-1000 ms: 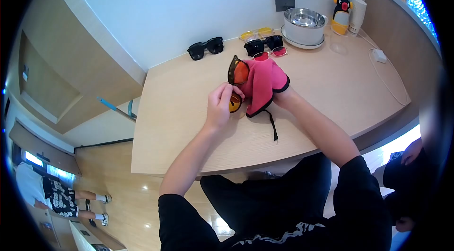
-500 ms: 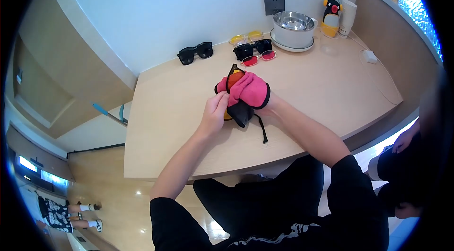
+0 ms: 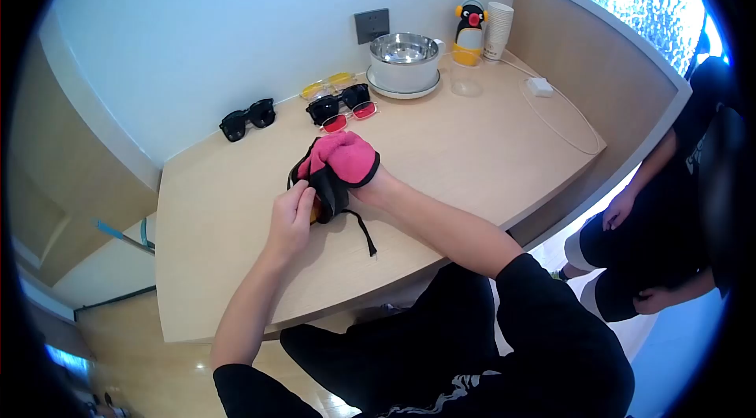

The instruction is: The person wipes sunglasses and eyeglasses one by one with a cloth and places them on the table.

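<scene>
My right hand (image 3: 376, 188) reaches into a bunched pink cloth (image 3: 352, 158) with black edging, which hides its fingers; its rounded shape looks closed. Joined to or pressed against the cloth is a dark, soft-looking piece (image 3: 334, 196), with a bit of orange-yellow low on its left side. A black cord (image 3: 364, 233) trails from it onto the table. With thumb and fingers closed, my left hand (image 3: 291, 217) pinches the dark piece's left edge. Just beyond lie red-lensed glasses (image 3: 335, 123), black sunglasses (image 3: 323, 109) and yellow-lensed glasses (image 3: 316, 90).
Another pair of black sunglasses (image 3: 248, 120) lies left by the wall. Toward the back right stand a white-and-steel bowl (image 3: 404, 72) on a plate, a penguin figure (image 3: 468, 36), paper cups (image 3: 497, 32) and a white charger (image 3: 539, 87) with cable. A person (image 3: 654, 237) is at the right.
The view has swung right, so things sit further left. The pink cloth has turned in my hands; the orange part that showed on top is now mostly covered.
</scene>
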{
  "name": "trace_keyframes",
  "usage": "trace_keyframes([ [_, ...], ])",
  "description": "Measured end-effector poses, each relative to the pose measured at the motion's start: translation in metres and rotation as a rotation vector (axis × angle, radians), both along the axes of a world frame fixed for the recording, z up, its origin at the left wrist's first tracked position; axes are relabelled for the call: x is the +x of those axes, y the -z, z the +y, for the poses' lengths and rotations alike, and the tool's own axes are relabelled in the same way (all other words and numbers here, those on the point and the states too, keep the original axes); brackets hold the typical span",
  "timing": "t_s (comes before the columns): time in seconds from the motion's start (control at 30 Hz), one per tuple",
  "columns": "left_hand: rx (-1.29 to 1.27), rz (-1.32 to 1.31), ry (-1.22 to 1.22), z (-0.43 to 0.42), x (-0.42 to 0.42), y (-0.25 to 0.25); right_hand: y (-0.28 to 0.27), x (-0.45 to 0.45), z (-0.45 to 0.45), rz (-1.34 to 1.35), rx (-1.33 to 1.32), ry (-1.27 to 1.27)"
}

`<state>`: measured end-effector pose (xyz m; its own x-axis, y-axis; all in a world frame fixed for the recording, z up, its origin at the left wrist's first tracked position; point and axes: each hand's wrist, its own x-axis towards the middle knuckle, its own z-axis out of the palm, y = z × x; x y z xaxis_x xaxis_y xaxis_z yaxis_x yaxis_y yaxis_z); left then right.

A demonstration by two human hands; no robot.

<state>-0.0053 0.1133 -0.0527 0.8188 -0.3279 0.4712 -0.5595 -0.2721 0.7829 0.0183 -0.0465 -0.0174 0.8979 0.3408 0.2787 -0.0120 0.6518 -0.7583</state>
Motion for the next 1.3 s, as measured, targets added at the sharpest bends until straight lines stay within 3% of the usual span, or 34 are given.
trace_keyframes([
  [0.1, -0.058, 0.006, -0.040, 0.002, -0.004, 0.002, 0.002, -0.004, 0.006, 0.126, -0.014, -0.097],
  [0.17, -0.120, 0.028, -0.024, 0.007, -0.001, 0.006, 0.014, 0.008, 0.009, -0.134, -0.058, -0.121],
  [0.27, -0.164, 0.005, -0.019, 0.007, -0.003, 0.003, 0.006, -0.001, 0.013, -0.019, -0.116, -0.110],
  [0.5, -0.153, 0.089, -0.026, 0.010, -0.002, -0.002, 0.006, -0.003, 0.009, -0.104, -0.376, -0.089],
  [0.57, -0.158, 0.088, -0.017, 0.010, 0.001, -0.001, 0.018, 0.008, 0.012, -0.481, -0.436, 0.043],
  [0.7, -0.190, 0.012, -0.012, 0.004, 0.001, -0.001, 0.022, 0.013, 0.006, -0.458, -0.395, -0.060],
  [0.77, -0.159, 0.002, -0.021, 0.003, 0.001, -0.001, 0.019, 0.005, 0.007, -0.166, -0.242, -0.064],
  [0.9, -0.071, 0.039, -0.054, 0.002, -0.002, -0.005, 0.008, 0.004, 0.004, -0.162, -0.266, -0.007],
  [0.97, -0.004, 0.032, -0.045, 0.006, -0.003, -0.006, 0.002, 0.003, 0.003, 0.003, -0.139, 0.084],
  [1.03, 0.058, 0.019, -0.038, 0.008, -0.002, -0.007, -0.002, 0.002, 0.000, 0.009, -0.132, 0.079],
  [1.23, -0.074, -0.013, -0.097, 0.006, -0.005, -0.007, 0.017, 0.011, 0.005, -0.038, -0.113, -0.018],
  [1.3, -0.097, -0.030, -0.066, 0.007, -0.005, -0.007, 0.022, 0.011, 0.006, -0.231, -0.302, -0.069],
])
